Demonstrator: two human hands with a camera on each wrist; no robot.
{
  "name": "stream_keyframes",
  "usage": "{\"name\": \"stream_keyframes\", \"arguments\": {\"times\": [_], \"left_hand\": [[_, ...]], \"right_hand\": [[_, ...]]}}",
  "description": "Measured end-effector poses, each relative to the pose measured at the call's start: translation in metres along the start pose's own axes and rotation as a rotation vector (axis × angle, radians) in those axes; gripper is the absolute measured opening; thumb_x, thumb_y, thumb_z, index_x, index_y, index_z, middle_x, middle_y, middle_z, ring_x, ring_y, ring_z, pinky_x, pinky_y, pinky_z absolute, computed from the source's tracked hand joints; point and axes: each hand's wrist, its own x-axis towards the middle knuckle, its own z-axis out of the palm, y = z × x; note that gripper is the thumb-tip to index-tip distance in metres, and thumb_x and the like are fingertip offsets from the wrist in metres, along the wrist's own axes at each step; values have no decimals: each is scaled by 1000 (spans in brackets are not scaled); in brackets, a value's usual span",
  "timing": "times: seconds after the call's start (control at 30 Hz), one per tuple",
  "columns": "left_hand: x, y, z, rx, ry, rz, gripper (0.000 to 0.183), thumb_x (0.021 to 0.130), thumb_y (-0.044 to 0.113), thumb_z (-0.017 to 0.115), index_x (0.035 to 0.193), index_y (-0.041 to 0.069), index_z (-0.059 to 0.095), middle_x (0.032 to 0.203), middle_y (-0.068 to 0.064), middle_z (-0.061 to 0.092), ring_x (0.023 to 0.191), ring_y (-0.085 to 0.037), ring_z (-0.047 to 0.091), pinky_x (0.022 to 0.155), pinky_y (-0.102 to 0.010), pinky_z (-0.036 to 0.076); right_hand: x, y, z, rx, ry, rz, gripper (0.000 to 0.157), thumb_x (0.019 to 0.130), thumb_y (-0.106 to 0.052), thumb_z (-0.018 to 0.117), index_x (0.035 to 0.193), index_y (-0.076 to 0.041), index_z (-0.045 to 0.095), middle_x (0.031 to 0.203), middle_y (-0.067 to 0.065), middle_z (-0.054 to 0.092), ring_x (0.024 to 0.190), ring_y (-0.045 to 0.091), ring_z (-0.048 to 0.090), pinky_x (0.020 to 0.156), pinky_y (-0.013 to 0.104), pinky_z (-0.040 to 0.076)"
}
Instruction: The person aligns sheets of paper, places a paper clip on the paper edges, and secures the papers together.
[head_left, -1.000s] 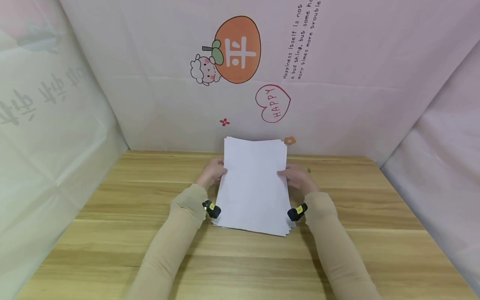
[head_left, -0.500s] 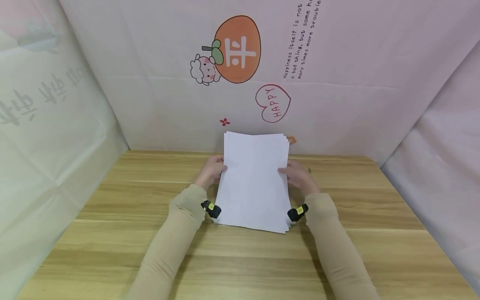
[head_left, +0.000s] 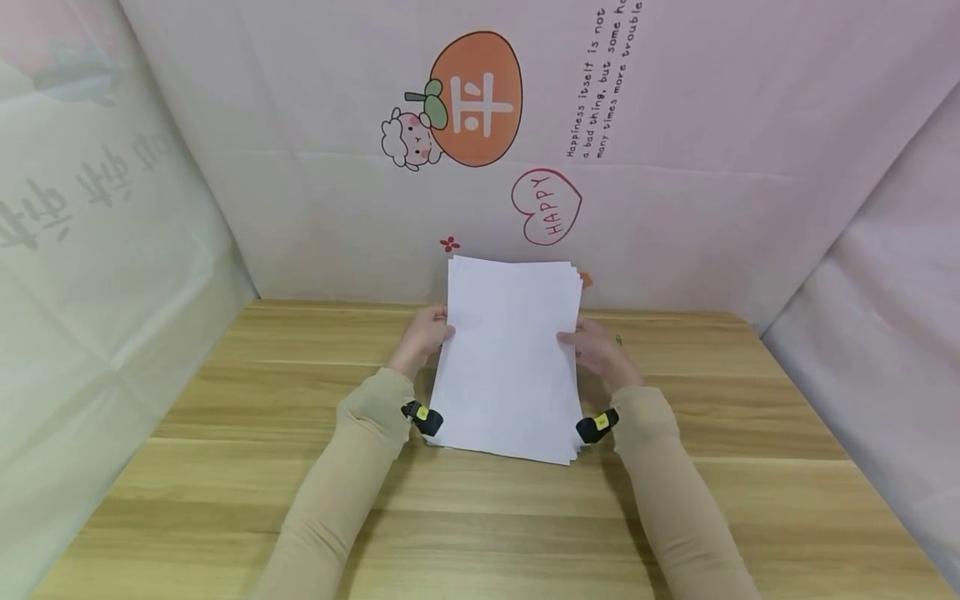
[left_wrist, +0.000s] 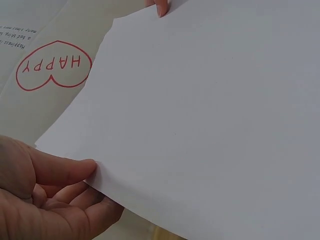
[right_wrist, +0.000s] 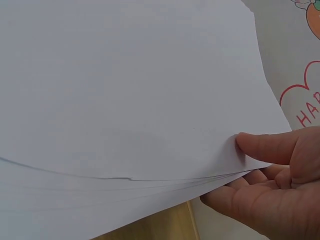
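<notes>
Several sheets of white paper [head_left: 510,358] form a loose, uneven stack between the two hands, its far end raised against the backdrop. My left hand [head_left: 426,337] grips the left edge; in the left wrist view its thumb [left_wrist: 67,170] lies on top and the curled fingers are underneath. On the opposite edge, my right hand [head_left: 596,346] pinches the sheets the same way, thumb [right_wrist: 265,146] above and fingers below. The right wrist view shows the sheet edges fanned slightly apart near that hand.
A small green paper clip-like item [head_left: 618,340] lies on the wooden table [head_left: 495,533] just past the right hand. A printed cloth backdrop [head_left: 337,225] rises behind the table, with more cloth at both sides. Dark wrist cameras sit at both cuffs.
Both hands have lifted the far end of the paper stack a little higher up the backdrop. The near edge has shifted slightly away from me. Both grips stay the same.
</notes>
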Motion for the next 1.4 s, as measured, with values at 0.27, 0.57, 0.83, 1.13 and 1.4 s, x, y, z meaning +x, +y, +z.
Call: {"name": "stream_keyframes", "arguments": {"times": [0.27, 0.57, 0.83, 1.13, 1.4], "left_hand": [[-3, 6, 0, -43, 21, 12, 41, 93, 2, 49, 134, 5, 49, 138, -18, 48, 124, -34, 48, 102, -47, 41], [-5, 9, -1, -38, 33, 31, 42, 93, 2, 48, 135, 4, 47, 136, -19, 49, 122, -34, 50, 102, -47, 42], [-6, 11, -1, -23, 43, 61, 41, 95, 3, 46, 135, 3, 46, 140, -18, 46, 124, -34, 48, 103, -48, 40], [-10, 17, 0, -31, 69, 104, 38, 96, 4, 44, 134, 3, 46, 145, -17, 41, 132, -33, 41, 107, -48, 36], [-12, 23, -1, -51, 71, 153, 34, 95, 2, 43, 128, 0, 49, 143, -18, 42, 131, -32, 42, 106, -46, 37]], "right_hand": [[-3, -3, 0, 21, -25, -49, 54, 100, -8, 42, 147, 6, 18, 147, 26, 32, 134, 39, 34, 111, 48, 29], [-7, -8, 1, 36, -6, -66, 56, 99, -7, 44, 148, 4, 17, 150, 22, 30, 136, 37, 32, 113, 48, 26], [-8, -10, 2, 32, 4, -91, 57, 99, -7, 43, 148, 3, 16, 151, 22, 27, 137, 36, 30, 113, 47, 27], [-11, -14, 3, 55, 4, -148, 56, 100, -7, 40, 148, 4, 14, 150, 25, 27, 136, 38, 31, 111, 49, 28], [-17, -19, 4, 68, 1, -215, 55, 101, -7, 39, 149, 2, 14, 152, 22, 25, 139, 36, 28, 113, 48, 25]]}}
